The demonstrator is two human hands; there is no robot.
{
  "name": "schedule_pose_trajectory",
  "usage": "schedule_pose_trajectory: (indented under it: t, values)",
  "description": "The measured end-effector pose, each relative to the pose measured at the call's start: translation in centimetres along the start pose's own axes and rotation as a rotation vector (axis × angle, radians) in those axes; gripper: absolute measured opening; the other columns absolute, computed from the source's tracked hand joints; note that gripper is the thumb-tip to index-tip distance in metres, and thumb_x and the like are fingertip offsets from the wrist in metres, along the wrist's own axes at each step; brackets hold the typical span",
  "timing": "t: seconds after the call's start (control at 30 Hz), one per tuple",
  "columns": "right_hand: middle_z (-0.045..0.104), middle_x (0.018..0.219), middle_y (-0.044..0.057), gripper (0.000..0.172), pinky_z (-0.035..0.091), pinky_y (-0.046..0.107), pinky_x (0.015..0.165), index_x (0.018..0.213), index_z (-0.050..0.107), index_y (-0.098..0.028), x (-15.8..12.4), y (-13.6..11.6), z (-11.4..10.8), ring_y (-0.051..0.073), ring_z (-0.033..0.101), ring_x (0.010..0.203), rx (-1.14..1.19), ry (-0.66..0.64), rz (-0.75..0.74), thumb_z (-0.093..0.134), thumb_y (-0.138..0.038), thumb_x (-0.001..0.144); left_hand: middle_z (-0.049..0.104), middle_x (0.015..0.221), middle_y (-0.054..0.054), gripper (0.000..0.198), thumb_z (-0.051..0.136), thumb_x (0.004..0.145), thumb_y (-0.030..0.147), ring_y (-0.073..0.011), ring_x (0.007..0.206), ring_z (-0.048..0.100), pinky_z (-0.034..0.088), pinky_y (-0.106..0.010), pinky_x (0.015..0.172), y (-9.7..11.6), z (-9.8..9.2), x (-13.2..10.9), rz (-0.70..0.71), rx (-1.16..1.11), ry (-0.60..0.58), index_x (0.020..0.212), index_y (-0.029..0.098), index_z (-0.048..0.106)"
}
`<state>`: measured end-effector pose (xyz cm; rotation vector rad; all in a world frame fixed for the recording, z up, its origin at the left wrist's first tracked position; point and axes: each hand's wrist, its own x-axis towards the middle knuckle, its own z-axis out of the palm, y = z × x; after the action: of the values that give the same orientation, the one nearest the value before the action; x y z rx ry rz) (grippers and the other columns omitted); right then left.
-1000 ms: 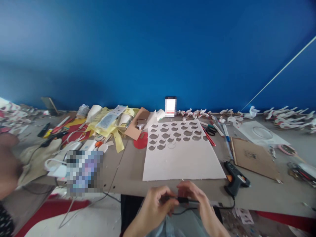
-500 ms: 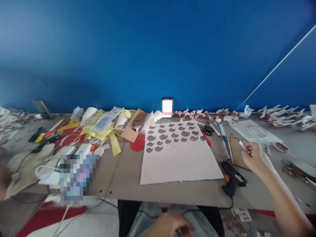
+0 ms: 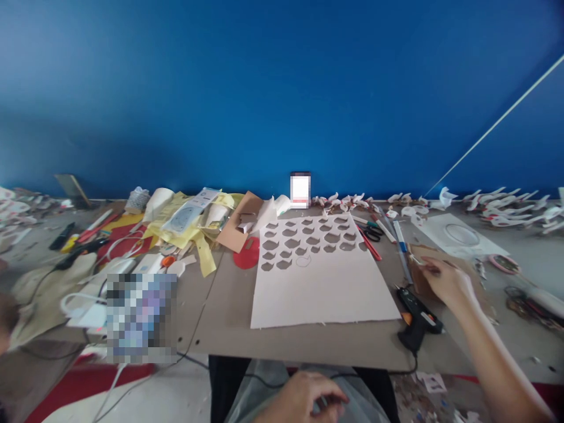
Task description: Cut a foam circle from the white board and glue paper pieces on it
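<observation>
Stick (image 3: 415, 258), slim white, in right hand (image 3: 448, 284)

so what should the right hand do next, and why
I'd probably have the right hand lower the small pale piece it seems to pinch onto the cardboard, since its fingertips are already over that sheet. I'd keep it clear of the glue gun lying close by. The piece is too blurred to identify.

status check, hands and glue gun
Right hand pinching small white piece over flat brown cardboard. Left hand above lap. Black glue gun lying beside cardboard, untouched.
</observation>
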<state>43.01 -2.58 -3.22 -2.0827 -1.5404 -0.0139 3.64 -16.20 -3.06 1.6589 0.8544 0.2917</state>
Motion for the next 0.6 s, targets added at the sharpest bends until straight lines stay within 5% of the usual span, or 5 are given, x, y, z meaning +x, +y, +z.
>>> schedule_pose_trajectory:
  t: [0.17, 0.37, 0.6]
  values:
    - [0.067, 0.087, 0.013, 0.027, 0.043, 0.037, 0.073, 0.090, 0.066, -0.021, -3.9, -1.0, -1.4, 0.026, 0.061, 0.079, -0.019, -0.102, 0.051, 0.054, -0.042, 0.080, 0.073, 0.099, -0.007, 0.028, 0.057, 0.083, 0.033, -0.0198, 0.088, 0.067, 0.052, -0.023, 0.075, -1.8, 0.8, 0.6, 0.032, -0.027, 0.000, 0.104, 0.022, 0.071]
    - [0.068, 0.097, 0.013, 0.052, 0.049, 0.041, 0.070, 0.098, 0.065, -0.020, -10.7, -1.7, -1.9, 0.031, 0.063, 0.086, 0.096, -0.180, 0.175, 0.055, -0.062, 0.070, 0.074, 0.097, -0.006, 0.027, 0.058, 0.081, 0.028, -0.0205, 0.085, 0.069, 0.052, -0.025, 0.073, -1.1, 0.3, 1.2, 0.044, -0.003, -0.022, 0.104, 0.023, 0.072]
    - [0.069, 0.088, 0.014, 0.054, 0.048, 0.049, 0.081, 0.082, 0.066, -0.019, -12.0, -2.6, -2.0, 0.037, 0.062, 0.090, 0.061, -0.144, 0.248, 0.060, -0.068, 0.060, 0.073, 0.102, -0.005, 0.029, 0.058, 0.079, 0.026, -0.0194, 0.087, 0.068, 0.050, -0.025, 0.077, -1.3, 0.5, 1.7, 0.085, 0.012, -0.058, 0.106, 0.023, 0.071]
